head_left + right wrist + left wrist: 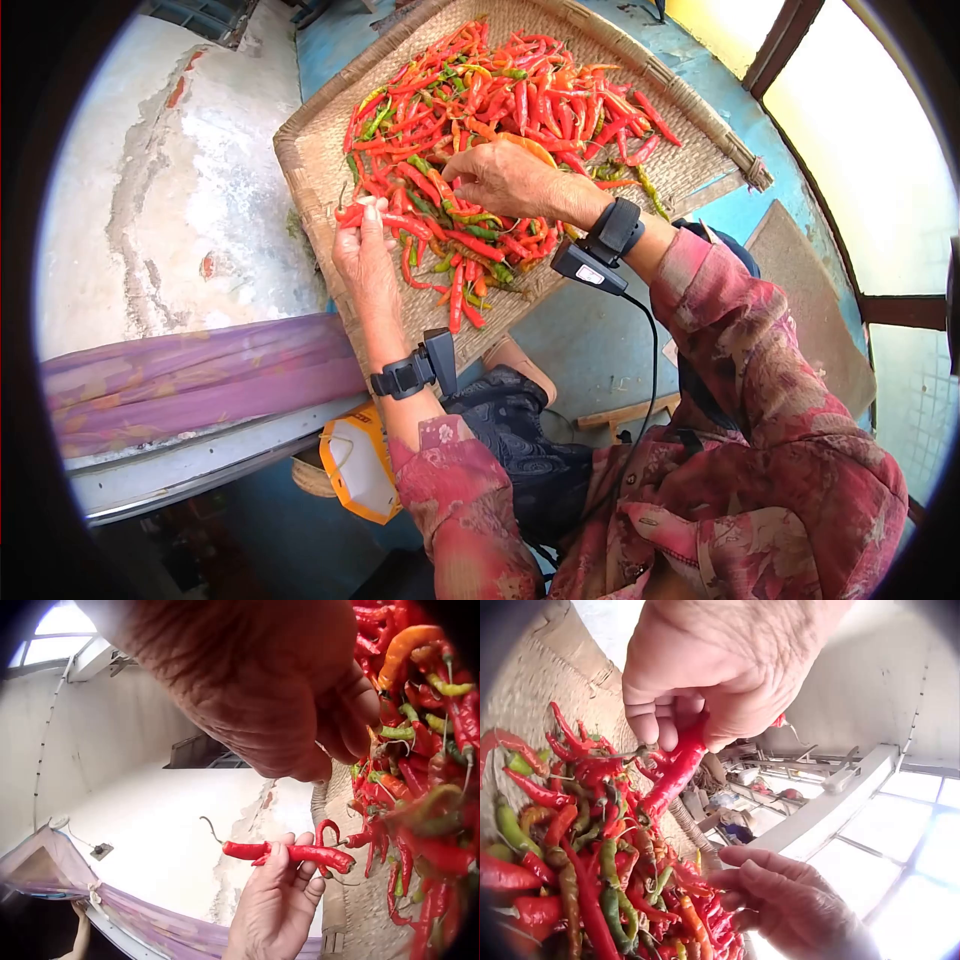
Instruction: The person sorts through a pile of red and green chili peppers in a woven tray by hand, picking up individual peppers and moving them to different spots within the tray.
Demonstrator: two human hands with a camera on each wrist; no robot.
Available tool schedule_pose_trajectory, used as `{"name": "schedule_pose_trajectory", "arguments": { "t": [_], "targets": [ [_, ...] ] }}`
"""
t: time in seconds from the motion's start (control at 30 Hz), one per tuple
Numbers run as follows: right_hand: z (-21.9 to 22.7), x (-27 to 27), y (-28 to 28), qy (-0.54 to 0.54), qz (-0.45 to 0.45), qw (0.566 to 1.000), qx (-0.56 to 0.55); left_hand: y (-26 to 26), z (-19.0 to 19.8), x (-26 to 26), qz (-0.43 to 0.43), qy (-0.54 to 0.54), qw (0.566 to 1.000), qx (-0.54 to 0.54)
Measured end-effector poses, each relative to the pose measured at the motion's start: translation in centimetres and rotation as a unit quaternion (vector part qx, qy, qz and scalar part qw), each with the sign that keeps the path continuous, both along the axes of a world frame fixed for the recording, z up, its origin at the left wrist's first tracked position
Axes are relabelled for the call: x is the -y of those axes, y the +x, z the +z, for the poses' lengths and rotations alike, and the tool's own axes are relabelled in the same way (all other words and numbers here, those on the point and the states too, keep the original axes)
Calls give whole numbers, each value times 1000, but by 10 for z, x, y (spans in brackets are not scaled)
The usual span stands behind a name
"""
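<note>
My left hand (368, 255) is at the left edge of a heap of chili peppers (520, 95), mostly red with some green and orange ones. Thumb and fingers pinch red chili peppers (292, 853) there; a long glossy one lies across the fingers, and a thinner curled one shows behind it. In the left wrist view the held pepper (676, 776) points down toward the heap. Over the middle of the heap hovers my right hand (515, 182), its fingers loosely bent and pointing at the peppers. No pepper shows between those fingers in the left wrist view (787, 904).
The heap lies in a woven tray (318, 150) with a raised rim. To the left are a peeling wall (200, 190) and a purple cloth (200, 375). An orange-and-white bag (358, 465) stands below. A cable (652, 350) hangs from the right wrist camera.
</note>
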State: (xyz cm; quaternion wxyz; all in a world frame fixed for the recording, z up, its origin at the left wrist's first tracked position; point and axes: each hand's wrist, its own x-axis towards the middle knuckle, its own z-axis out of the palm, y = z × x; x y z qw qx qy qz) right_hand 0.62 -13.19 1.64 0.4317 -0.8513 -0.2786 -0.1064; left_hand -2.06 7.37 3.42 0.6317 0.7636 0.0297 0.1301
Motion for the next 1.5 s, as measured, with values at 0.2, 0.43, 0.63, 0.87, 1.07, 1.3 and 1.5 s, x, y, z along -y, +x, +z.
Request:
{"name": "schedule_pose_trajectory", "arguments": {
  "t": [0.2,0.43,0.63,0.87,1.07,1.3,1.5],
  "targets": [
    [9,-12,-8,92,114,987,-66,-11,6,17,-57,-57,997,1],
    [5,-11,-9,12,56,997,-55,-8,-1,33,-89,-55,994,-11],
    [16,11,1,6,86,995,-59,-7,3,18,2,-77,997,-28],
    [22,35,15,20,-200,976,83,-5,0,15,-29,-116,991,-52],
    [11,7,-9,56,99,990,-81,-6,-4,56,-142,-160,973,-86],
    [11,32,7,-61,-8,997,-49,6,-27,30,-146,91,976,-132],
    [13,50,21,15,-269,938,220,-8,-30,41,-212,507,836,-16]
  ]
}}
